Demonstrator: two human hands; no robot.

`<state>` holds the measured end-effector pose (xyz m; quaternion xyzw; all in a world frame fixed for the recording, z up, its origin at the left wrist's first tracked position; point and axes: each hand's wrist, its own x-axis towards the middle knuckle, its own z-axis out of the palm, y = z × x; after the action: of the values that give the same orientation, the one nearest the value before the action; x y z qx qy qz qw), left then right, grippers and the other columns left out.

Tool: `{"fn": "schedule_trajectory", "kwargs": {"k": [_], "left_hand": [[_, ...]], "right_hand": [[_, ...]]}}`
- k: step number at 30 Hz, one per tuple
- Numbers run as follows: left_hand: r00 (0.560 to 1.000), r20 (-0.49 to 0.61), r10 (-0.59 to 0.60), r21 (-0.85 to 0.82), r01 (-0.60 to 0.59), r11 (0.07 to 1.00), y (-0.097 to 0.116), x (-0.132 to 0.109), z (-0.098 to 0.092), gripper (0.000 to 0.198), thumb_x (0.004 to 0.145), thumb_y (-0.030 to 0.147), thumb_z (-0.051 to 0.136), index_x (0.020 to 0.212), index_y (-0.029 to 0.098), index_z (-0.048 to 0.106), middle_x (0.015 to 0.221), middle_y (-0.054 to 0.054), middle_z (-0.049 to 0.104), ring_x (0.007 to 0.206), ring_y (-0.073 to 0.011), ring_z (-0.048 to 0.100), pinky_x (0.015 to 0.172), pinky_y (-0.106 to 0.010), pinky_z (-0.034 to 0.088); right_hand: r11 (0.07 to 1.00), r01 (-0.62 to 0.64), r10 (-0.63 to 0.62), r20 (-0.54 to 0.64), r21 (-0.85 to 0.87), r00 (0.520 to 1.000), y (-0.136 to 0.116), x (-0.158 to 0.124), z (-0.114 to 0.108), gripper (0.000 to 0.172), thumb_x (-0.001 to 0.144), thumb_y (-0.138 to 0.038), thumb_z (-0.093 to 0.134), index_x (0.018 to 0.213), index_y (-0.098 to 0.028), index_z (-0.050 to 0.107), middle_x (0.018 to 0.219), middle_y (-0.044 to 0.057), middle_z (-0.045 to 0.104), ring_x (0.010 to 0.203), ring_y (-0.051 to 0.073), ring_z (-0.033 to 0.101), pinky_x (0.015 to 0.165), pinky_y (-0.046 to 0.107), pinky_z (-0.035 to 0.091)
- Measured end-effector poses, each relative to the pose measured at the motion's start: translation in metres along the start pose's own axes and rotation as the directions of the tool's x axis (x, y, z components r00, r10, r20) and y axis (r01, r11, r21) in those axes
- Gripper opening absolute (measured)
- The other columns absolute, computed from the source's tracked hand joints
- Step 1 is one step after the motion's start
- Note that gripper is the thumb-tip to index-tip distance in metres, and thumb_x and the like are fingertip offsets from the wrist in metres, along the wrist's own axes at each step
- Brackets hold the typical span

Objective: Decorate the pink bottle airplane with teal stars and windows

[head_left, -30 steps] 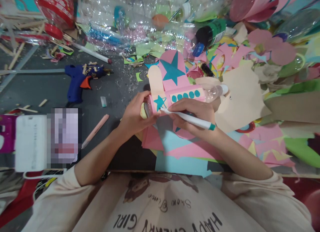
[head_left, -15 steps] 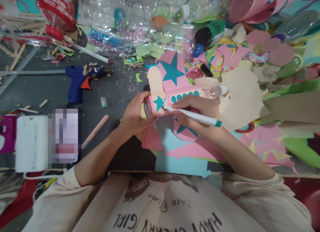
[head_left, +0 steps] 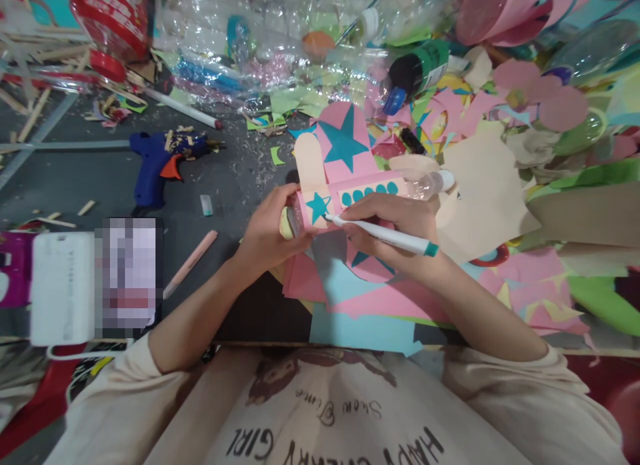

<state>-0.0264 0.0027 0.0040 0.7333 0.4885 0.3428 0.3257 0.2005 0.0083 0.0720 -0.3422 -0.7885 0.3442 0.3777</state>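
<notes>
A small clear bottle [head_left: 425,182] wrapped in pink and cream paper lies sideways between my hands, its white cap toward the right. My left hand [head_left: 273,226] is wrapped round its left end. In my right hand [head_left: 400,228] is a white marker [head_left: 390,234] with a green end, its tip touching the cream paper beside a teal star [head_left: 317,207]. Teal dots [head_left: 373,193] run along the bottle's side. Pink rounded pieces with larger teal stars [head_left: 343,139] stick out above and below it, and a cream rounded strip [head_left: 311,159] stands out at the upper left.
To the left lie a blue glue gun [head_left: 153,165], a pink pen [head_left: 191,263], a phone [head_left: 131,271] and a white box [head_left: 64,288]. Plastic bottles and wrap fill the back. Cut paper, including a large cream sheet [head_left: 483,195], covers the right side.
The marker and my right hand have shifted very slightly to the left. My left hand and the bottle look almost unmoved.
</notes>
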Motion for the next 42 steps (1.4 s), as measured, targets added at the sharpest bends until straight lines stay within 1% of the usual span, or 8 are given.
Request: {"fn": "schedule_trajectory", "kwargs": {"k": [8, 20, 23, 28, 31, 35, 39, 42], "left_hand": [[1.000, 0.013, -0.019, 0.001, 0.019, 1.000, 0.0008, 0.0002, -0.0007, 0.059, 0.080, 0.051, 0.072, 0.127, 0.021, 0.052, 0.114, -0.011, 0.064, 0.101, -0.0258, 0.063, 0.088, -0.040, 0.053], [1.000, 0.014, -0.024, -0.019, 0.025, 1.000, -0.0002, 0.0011, -0.0005, 0.060, 0.080, 0.056, 0.070, 0.126, 0.020, 0.053, 0.112, -0.010, 0.064, 0.101, -0.0255, 0.063, 0.087, -0.038, 0.053], [1.000, 0.011, -0.024, 0.005, 0.024, 1.000, 0.0009, 0.0014, -0.0013, 0.059, 0.080, 0.056, 0.071, 0.125, 0.022, 0.054, 0.111, -0.009, 0.065, 0.098, -0.0246, 0.063, 0.087, -0.038, 0.053], [1.000, 0.012, 0.006, 0.005, -0.006, 1.000, 0.0006, 0.0015, -0.0011, 0.059, 0.082, 0.055, 0.069, 0.126, 0.020, 0.053, 0.110, -0.011, 0.064, 0.097, -0.0253, 0.063, 0.085, -0.039, 0.053], [1.000, 0.011, 0.009, 0.010, -0.009, 1.000, -0.0004, 0.0012, -0.0003, 0.057, 0.082, 0.052, 0.069, 0.126, 0.020, 0.052, 0.114, -0.011, 0.064, 0.100, -0.0259, 0.063, 0.088, -0.040, 0.053], [1.000, 0.014, 0.008, 0.009, -0.008, 1.000, -0.0007, 0.0012, -0.0003, 0.057, 0.082, 0.052, 0.069, 0.126, 0.021, 0.051, 0.114, -0.011, 0.064, 0.100, -0.0259, 0.063, 0.088, -0.040, 0.053], [1.000, 0.009, 0.026, 0.019, -0.026, 0.999, 0.0001, 0.0015, -0.0011, 0.056, 0.083, 0.052, 0.067, 0.126, 0.019, 0.052, 0.112, -0.012, 0.064, 0.099, -0.0261, 0.063, 0.086, -0.040, 0.053], [1.000, 0.010, 0.015, 0.010, -0.015, 1.000, 0.0004, 0.0013, -0.0012, 0.057, 0.083, 0.054, 0.068, 0.126, 0.018, 0.053, 0.111, -0.012, 0.064, 0.098, -0.0256, 0.063, 0.085, -0.039, 0.053]], "right_hand": [[0.999, 0.006, -0.006, 0.013, 0.033, 1.000, -0.0005, 0.0005, -0.0004, 0.010, 0.094, -0.017, 0.061, 0.088, -0.024, 0.066, 0.062, -0.003, 0.067, 0.061, 0.013, 0.065, 0.061, 0.027, 0.053], [1.000, -0.021, 0.021, 0.020, -0.006, 1.000, 0.0009, 0.0001, -0.0018, 0.017, 0.094, -0.023, 0.058, 0.078, -0.023, 0.063, 0.065, -0.002, 0.067, 0.060, 0.013, 0.064, 0.057, 0.027, 0.051], [0.999, -0.044, 0.044, 0.011, -0.008, 0.999, 0.0012, -0.0001, -0.0023, 0.015, 0.095, -0.026, 0.059, 0.083, -0.023, 0.065, 0.065, -0.002, 0.067, 0.061, 0.013, 0.064, 0.058, 0.028, 0.052], [1.000, -0.009, 0.009, 0.022, -0.004, 1.000, 0.0014, 0.0000, -0.0021, 0.016, 0.094, -0.021, 0.058, 0.080, -0.023, 0.063, 0.065, -0.003, 0.066, 0.059, 0.012, 0.062, 0.057, 0.026, 0.050], [0.999, -0.040, 0.040, 0.011, -0.009, 0.999, 0.0017, -0.0002, -0.0016, 0.012, 0.095, -0.024, 0.060, 0.084, -0.023, 0.065, 0.066, -0.002, 0.067, 0.062, 0.013, 0.063, 0.059, 0.027, 0.051], [0.999, -0.045, 0.045, 0.021, -0.012, 0.999, 0.0018, -0.0006, -0.0014, 0.019, 0.096, -0.027, 0.057, 0.079, -0.023, 0.064, 0.065, -0.002, 0.066, 0.060, 0.013, 0.062, 0.058, 0.028, 0.050], [0.999, -0.045, 0.045, -0.006, -0.023, 0.999, 0.0020, -0.0007, -0.0015, 0.016, 0.096, -0.028, 0.058, 0.083, -0.023, 0.065, 0.066, -0.001, 0.067, 0.062, 0.013, 0.062, 0.059, 0.028, 0.051], [0.999, -0.027, 0.027, 0.015, -0.022, 1.000, 0.0018, -0.0004, -0.0019, 0.019, 0.096, -0.026, 0.057, 0.079, -0.023, 0.063, 0.065, -0.002, 0.066, 0.060, 0.013, 0.062, 0.058, 0.028, 0.050]]}}
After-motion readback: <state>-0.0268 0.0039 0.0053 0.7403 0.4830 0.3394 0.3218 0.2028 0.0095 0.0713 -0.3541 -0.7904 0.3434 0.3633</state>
